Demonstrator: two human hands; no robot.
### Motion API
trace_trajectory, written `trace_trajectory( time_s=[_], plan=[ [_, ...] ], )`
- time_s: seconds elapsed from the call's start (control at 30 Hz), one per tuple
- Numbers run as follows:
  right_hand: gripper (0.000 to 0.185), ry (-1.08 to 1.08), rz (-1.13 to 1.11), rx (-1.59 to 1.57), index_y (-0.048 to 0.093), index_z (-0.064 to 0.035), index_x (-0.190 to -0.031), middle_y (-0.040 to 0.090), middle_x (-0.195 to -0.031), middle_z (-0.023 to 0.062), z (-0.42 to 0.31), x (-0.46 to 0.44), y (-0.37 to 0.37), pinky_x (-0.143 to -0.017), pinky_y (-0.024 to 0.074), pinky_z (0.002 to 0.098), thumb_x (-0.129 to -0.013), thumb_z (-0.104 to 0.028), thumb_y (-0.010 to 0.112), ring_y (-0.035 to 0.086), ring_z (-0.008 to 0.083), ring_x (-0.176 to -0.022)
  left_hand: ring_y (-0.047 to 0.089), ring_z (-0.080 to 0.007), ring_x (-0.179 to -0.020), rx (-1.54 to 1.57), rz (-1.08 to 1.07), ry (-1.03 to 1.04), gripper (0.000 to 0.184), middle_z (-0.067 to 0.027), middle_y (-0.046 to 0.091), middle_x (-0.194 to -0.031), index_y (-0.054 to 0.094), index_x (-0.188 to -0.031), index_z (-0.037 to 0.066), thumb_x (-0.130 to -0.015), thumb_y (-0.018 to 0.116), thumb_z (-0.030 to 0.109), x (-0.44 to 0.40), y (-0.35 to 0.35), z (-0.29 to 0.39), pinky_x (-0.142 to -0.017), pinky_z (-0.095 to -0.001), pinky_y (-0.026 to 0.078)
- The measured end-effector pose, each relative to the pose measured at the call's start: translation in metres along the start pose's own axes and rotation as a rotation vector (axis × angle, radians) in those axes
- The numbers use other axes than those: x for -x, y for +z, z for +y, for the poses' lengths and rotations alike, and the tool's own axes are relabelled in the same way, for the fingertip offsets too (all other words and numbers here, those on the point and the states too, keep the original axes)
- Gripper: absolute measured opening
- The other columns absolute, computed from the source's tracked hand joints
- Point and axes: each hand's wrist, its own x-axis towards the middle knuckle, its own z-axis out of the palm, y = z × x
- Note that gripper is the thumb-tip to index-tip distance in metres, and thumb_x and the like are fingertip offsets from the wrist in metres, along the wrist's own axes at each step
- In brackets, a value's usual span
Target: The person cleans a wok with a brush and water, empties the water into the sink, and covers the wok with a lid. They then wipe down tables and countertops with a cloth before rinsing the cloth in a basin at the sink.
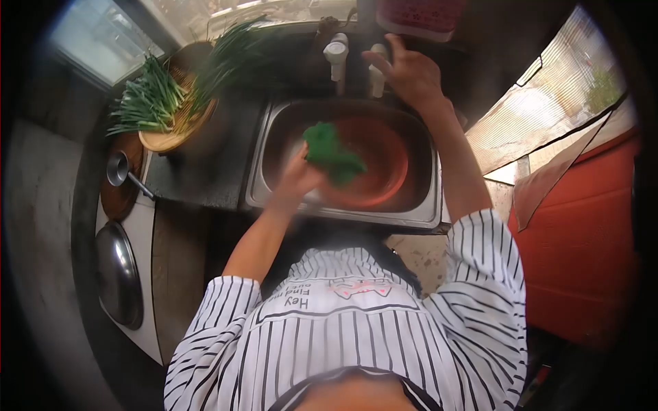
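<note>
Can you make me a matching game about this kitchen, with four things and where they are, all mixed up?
Things:
1. green cloth
2. orange basin
3. leafy greens
4. right hand

Places:
A. sitting in the metal sink
B. up by a white tap
C. held in the left hand
D. in the woven basket

Pairs: 1-C, 2-A, 3-D, 4-B

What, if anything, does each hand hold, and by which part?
Left hand: green cloth, by its left edge. Right hand: at a white tap, grip unclear.
</note>
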Motion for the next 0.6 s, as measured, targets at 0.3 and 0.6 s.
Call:
trace_trajectory(
  time_s=[0.3, 0.6],
  plan=[
    [0.027, -0.349, -0.333, 0.188, 0.050, -0.0121, -0.088, 0.058, -0.081, 0.0139, 0.020, -0.005, 0.042, -0.065, 0.0457, 0.0388, -0.078, -0.037, 0.050, 0.058, 0.0277, -0.078, 0.049, -0.0280, -0.098, 0.195, -0.056, 0.137, 0.037, -0.0118, 0.052, -0.105, 0.047, -0.108, 0.005, -0.088, 0.030, 0.031, -0.073, -0.012, -0.024, -0.087, -0.0426, 0.038],
    [0.044, -0.292, 0.028, -0.479, 0.042, -0.0141, -0.117, 0.047, -0.099, 0.0138, 0.048, 0.039, 0.047, -0.075, 0.0413, 0.0378, -0.078, -0.028, 0.054, 0.048, 0.0303, -0.088, 0.050, -0.0301, -0.094, 0.303, 0.012, 0.147, 0.036, -0.0136, 0.052, -0.101, 0.049, -0.103, 0.004, -0.088, 0.029, 0.030, -0.147, -0.002, -0.058, -0.085, -0.0427, 0.040]
  ],
)
